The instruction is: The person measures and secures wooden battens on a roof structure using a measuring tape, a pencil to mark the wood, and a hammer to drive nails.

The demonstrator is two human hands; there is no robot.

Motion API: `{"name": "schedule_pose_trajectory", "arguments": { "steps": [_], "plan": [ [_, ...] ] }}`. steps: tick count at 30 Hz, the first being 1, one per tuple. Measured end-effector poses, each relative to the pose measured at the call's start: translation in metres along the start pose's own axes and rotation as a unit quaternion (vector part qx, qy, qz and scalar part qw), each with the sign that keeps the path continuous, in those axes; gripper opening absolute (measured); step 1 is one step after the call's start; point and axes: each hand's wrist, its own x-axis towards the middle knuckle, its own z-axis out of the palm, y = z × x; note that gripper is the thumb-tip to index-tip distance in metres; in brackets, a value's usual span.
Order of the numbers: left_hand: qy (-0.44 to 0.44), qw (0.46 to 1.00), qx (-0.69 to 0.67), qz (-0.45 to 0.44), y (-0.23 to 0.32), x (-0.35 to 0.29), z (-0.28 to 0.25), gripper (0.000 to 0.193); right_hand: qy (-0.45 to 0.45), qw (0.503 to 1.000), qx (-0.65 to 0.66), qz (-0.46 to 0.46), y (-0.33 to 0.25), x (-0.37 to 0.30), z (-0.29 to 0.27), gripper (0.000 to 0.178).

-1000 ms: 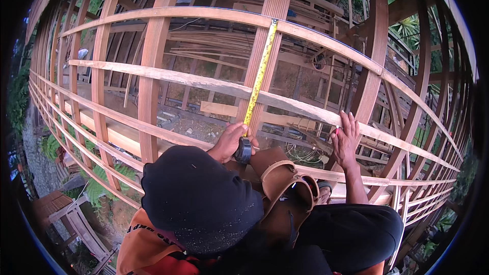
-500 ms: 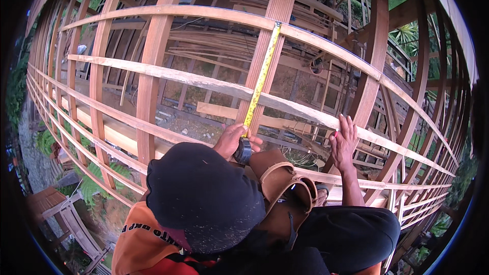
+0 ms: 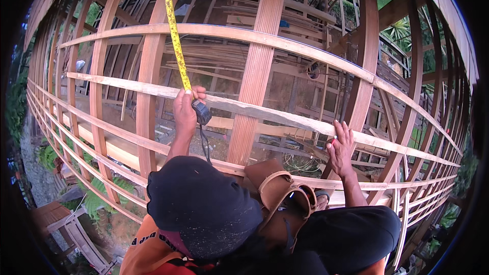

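My left hand (image 3: 185, 109) is closed around a black tape measure (image 3: 202, 112), whose dark strap hangs below. Its yellow blade (image 3: 176, 40) runs out up and to the left, crossing over the upper wooden batten; its far end is at the picture's top edge. Just behind that hand lies a pale, rough-edged batten (image 3: 270, 114) across the rafters. My right hand (image 3: 341, 153) rests on this batten toward the right, fingertips over its edge. A small red-tipped marking stick, perhaps a pencil (image 3: 334, 141), shows between its fingers.
Thick upright-running rafters (image 3: 258, 71) carry the upper batten (image 3: 224, 31) and several lower ones (image 3: 153, 143), with open gaps between. Through them, stacked boards (image 3: 204, 51) and ground show far below. A brown leather tool pouch (image 3: 277, 188) sits by my lap, near a foot (image 3: 322, 201).
My left hand has moved left and farther up with the tape measure. The blade has left the middle rafter and upper batten and swung up-left. My right hand stays nearly in place.
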Motion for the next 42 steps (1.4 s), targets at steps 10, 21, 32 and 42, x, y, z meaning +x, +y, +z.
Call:
{"name": "schedule_pose_trajectory", "arguments": {
  "steps": [10, 21, 32, 42],
  "plan": [
    [0.041, 0.997, 0.065, -0.026, -0.012, 0.005, 0.003, 0.026, -0.108, 0.953, 0.283, 0.011, -0.064, 0.099, -0.126, 0.023],
    [0.026, 0.996, 0.089, -0.012, -0.01, 0.008, 0.008, 0.029, -0.106, 0.905, 0.4, -0.101, -0.148, 0.182, 0.008, 0.02],
    [0.012, 0.999, 0.05, -0.014, -0.02, 0.001, -0.007, 0.026, 0.026, 0.968, 0.222, -0.114, -0.153, 0.159, -0.011, 0.018],
    [-0.071, 0.986, -0.062, -0.139, 0.014, -0.006, -0.091, 0.035, 0.113, 0.988, -0.006, -0.104, -0.197, 0.149, 0.069, 0.047]
  ]
}}
